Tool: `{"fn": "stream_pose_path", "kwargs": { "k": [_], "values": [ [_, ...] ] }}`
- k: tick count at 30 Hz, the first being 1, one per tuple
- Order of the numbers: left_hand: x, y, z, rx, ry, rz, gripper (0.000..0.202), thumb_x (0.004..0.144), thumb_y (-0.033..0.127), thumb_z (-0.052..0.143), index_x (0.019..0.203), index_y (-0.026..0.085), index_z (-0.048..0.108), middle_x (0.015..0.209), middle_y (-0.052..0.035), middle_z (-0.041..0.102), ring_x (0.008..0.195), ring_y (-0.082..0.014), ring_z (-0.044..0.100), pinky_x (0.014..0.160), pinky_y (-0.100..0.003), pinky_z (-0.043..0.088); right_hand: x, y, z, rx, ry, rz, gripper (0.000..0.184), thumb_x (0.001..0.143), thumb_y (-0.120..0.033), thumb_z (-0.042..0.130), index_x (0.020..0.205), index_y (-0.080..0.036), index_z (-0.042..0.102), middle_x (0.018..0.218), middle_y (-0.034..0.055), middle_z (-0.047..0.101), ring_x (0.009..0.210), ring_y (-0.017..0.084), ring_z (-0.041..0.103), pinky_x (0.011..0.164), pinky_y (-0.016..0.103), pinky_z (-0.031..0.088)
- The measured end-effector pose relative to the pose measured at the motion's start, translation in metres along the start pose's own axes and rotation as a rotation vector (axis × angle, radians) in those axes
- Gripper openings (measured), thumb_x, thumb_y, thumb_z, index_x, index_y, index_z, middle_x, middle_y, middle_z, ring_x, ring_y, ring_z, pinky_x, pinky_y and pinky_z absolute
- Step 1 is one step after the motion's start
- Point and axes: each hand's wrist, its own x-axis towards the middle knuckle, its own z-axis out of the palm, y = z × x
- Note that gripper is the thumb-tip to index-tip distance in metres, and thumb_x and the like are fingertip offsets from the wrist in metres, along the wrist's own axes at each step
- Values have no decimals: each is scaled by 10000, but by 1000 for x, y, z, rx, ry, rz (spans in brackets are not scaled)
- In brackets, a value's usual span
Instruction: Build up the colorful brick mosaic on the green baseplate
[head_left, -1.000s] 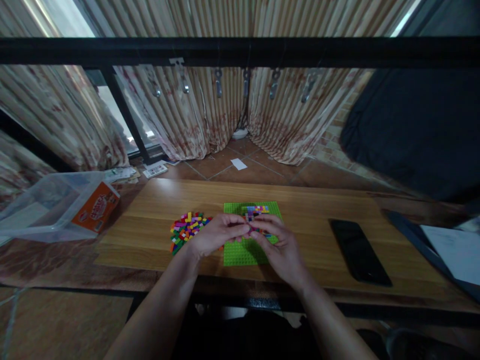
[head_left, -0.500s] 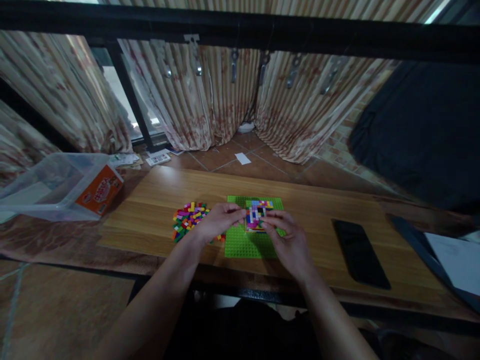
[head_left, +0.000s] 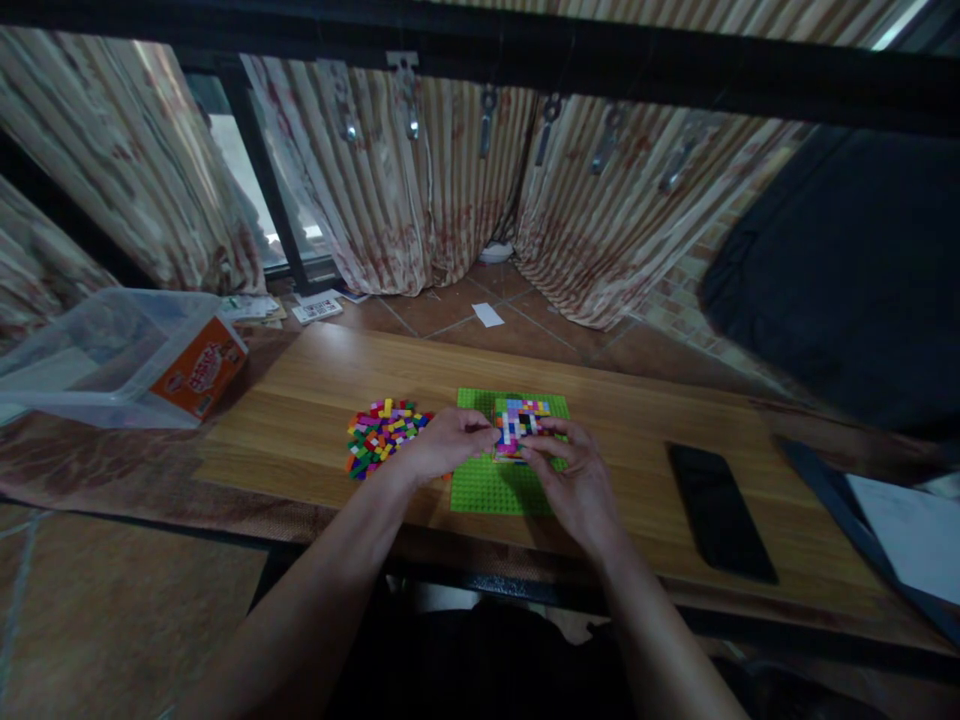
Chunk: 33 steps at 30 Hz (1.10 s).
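A low, multicoloured structure of toy bricks [head_left: 514, 428] stands on a green studded baseplate [head_left: 487, 492]. My left hand [head_left: 448, 440] touches its left edge, thumb and forefinger pinched together; whatever lies between those tips is too small to make out. From the right, my right hand [head_left: 576, 475] has its thumb and fingers curled round the near right corner of the structure, hiding part of it. A dark gap shows in the structure's top. Left of the baseplate, partly behind my left hand, lies a pile of loose bricks [head_left: 384, 432] in many colours.
The wooden board [head_left: 300, 420] bears all this. A black phone [head_left: 721, 512] lies on its right side. Past its left end stands a clear plastic bin [head_left: 135, 385] with an orange label. White paper [head_left: 900, 530] lies at far right. Striped curtains [head_left: 420, 200] hang behind.
The camera view has shifted slightly. Both hands stay at the brick structure, with only small finger movements.
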Motion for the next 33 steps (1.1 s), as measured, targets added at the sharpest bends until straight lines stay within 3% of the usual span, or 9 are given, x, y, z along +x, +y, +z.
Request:
{"fn": "stream_pose_path", "kwargs": {
  "k": [11,23,28,33],
  "values": [
    [0,1,1,50,14,12,289,801,421,569,743,149,652,648,6,594,597,-111,514,568,-238,383,0,-5,3,-45,4,-22,113,828,-302,644,823,-286,755,1135,65,609,1098,266,532,963,473,422],
    [-1,0,3,106,42,4,338,787,469,553,728,150,646,604,21,563,563,-107,483,529,-226,353,1,0,16,82,170,226,231,688,-332,718,882,-207,715,1178,100,584,1114,268,553,1012,464,392],
    [2,-2,7,143,90,-6,343,775,484,571,723,153,650,593,16,573,552,-113,480,498,-225,326,-1,8,28,267,180,393,341,637,-364,743,928,-194,690,1016,74,666,1004,251,601,942,441,431],
    [2,-3,9,115,89,4,346,756,492,590,724,153,653,601,12,592,566,-116,499,509,-224,342,-3,9,35,376,207,422,377,632,-352,735,960,-177,676,948,60,690,899,217,619,865,386,461]
  ]
}}
